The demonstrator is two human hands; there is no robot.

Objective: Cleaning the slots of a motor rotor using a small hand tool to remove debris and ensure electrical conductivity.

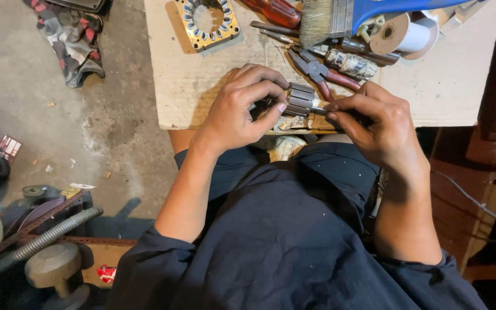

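Note:
A small grey slotted motor rotor with a thin steel shaft hangs just above the front edge of a worn wooden board. My left hand grips the rotor's left end with thumb and fingers. My right hand pinches the shaft sticking out of its right end. Both hands sit over my lap, which is covered in dark cloth.
On the board lie a square laminated stator core, red-handled pliers, a red-handled screwdriver, a blue-handled brush and a roll of white tape. A rag and a corrugated hose lie on the concrete floor at left.

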